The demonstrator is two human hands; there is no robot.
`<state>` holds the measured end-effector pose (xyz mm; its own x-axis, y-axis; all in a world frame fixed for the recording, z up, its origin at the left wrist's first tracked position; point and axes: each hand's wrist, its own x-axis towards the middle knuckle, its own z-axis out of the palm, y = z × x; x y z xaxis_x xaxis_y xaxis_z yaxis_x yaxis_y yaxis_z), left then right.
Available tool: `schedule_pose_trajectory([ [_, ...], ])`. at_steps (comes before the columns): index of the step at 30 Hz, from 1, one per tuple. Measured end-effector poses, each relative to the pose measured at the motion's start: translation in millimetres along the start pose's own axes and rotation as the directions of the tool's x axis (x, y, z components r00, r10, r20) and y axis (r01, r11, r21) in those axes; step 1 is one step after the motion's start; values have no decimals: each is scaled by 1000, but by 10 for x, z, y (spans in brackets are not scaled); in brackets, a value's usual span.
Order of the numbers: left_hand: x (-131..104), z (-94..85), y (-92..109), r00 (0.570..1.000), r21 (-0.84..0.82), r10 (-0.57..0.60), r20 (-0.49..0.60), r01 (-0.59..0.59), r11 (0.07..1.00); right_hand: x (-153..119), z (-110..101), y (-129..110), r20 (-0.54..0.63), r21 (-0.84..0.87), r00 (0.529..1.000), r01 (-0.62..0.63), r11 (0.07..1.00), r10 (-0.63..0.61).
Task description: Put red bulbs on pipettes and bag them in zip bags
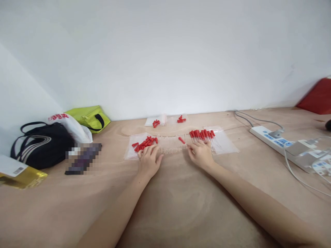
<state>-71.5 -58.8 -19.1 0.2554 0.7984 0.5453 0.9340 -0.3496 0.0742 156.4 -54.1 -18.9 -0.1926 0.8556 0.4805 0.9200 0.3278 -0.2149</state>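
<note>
A heap of red rubber bulbs (146, 143) lies on a clear plastic bag on the left. My left hand (149, 161) rests at its near edge, thumb apart from the curled fingers; the fingertips are partly hidden. My right hand (201, 154) pinches a dropper (181, 140), its red bulb pointing up and left and its thin stem running to my fingertips. Between the hands, a row of thin clear tubes (172, 150) lies side by side on another bag. Just beyond my right hand, several finished-looking droppers with red bulbs (201, 134) lie on a bag, their stems partly covered.
Two small groups of red bulbs (156, 123) lie on bags by the wall. A white power strip (274, 141) with plugs and cables is on the right. Black bag (42, 144), lime bag (88, 118) and a blurred dark item (84, 159) sit on the left.
</note>
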Motion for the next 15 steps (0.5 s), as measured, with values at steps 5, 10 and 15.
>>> schedule_pose_trajectory([
  [5,-2,-24,-141,981,146,-194,15,190,971,293,114,100,-15,-123,946,-323,938,324],
  [10,-10,-54,-156,980,189,-194,47,182,965,419,198,91,58,-186,925,-361,914,377],
  [15,7,-13,-170,980,217,-198,32,187,958,423,242,105,86,-186,931,-335,924,355],
])
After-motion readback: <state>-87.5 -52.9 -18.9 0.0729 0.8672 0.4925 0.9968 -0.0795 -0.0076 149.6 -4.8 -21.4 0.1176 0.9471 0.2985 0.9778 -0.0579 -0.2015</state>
